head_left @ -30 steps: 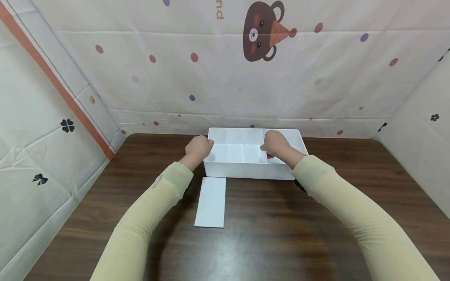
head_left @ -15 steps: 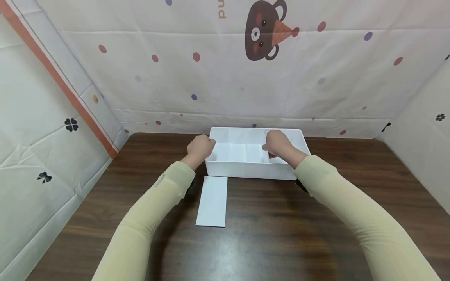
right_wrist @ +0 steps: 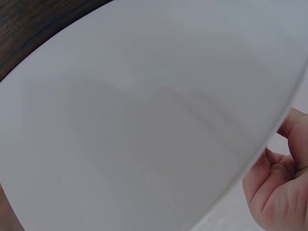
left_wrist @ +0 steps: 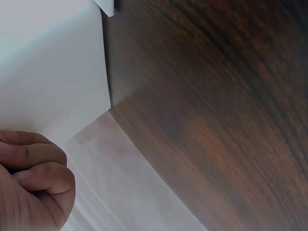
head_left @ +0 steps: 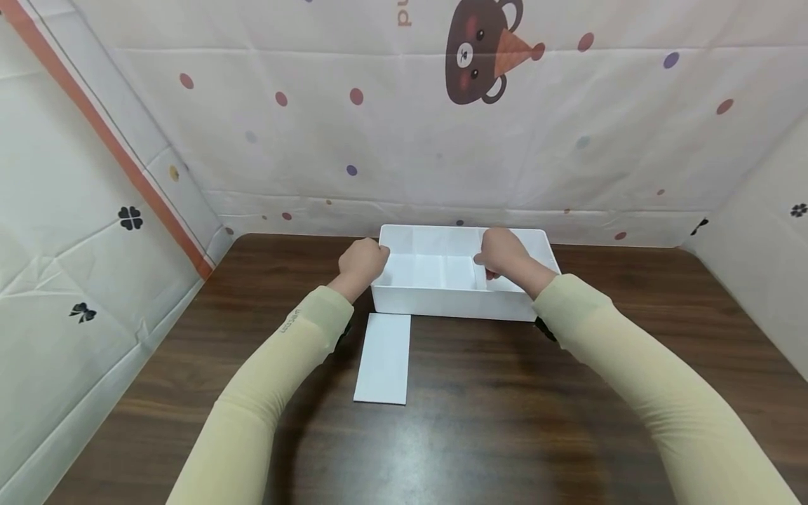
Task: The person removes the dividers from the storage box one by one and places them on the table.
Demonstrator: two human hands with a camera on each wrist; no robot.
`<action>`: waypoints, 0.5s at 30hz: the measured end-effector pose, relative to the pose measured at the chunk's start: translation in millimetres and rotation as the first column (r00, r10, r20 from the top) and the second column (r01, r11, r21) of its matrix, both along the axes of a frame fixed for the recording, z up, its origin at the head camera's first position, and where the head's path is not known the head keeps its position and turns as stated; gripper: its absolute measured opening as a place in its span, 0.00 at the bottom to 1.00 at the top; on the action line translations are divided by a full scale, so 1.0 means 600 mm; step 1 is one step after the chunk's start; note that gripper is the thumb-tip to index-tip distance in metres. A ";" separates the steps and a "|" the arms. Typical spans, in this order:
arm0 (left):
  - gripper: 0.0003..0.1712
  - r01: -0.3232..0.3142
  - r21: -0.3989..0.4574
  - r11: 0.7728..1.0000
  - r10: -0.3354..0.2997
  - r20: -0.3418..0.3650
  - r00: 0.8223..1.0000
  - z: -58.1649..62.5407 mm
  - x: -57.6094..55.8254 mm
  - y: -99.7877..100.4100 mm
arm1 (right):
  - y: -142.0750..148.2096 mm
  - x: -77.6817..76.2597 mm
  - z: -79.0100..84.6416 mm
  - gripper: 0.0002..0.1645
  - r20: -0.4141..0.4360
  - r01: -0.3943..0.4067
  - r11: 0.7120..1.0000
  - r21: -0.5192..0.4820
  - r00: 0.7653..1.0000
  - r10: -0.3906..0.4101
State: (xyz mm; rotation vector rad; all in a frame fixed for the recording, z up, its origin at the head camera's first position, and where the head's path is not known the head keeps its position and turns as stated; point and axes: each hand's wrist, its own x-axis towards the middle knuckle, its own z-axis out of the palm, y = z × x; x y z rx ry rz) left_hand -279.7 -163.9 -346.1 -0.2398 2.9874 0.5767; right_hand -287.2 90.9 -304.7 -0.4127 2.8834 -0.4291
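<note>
A white box (head_left: 454, 301) with upright partitions inside stands near the back of the table. At its left end my left hand (head_left: 364, 259) has its fingers curled at the rim; in the left wrist view this hand (left_wrist: 36, 180) is beside the box's white wall (left_wrist: 57, 82). Over the right part of the box, my right hand (head_left: 503, 251) reaches in and pinches a white divider (head_left: 480, 276). The box's smooth outer wall (right_wrist: 130, 125) fills most of the right wrist view, with the right hand (right_wrist: 281, 187) partly hidden beyond its rim.
A flat white rectangular panel (head_left: 383, 358) lies on the dark wooden table (head_left: 492, 421), just in front of the box's left corner. Behind the table hangs a printed white cloth (head_left: 404, 140), and similar cloth borders both sides.
The head view has shifted slightly, so everything sits a little further right and higher. Both hands keep their places at the box.
</note>
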 end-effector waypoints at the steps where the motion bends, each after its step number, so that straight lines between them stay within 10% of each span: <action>1: 0.29 0.001 0.001 1.000 -0.001 0.001 1.000 0.000 0.000 0.000 | 0.000 0.000 0.002 0.24 -0.004 -0.002 1.000 0.001 1.000 0.002; 15: 0.29 0.001 -0.005 1.000 -0.002 -0.001 1.000 0.004 0.002 0.001 | -0.003 -0.003 0.013 0.21 0.019 0.006 1.000 -0.001 1.000 -0.006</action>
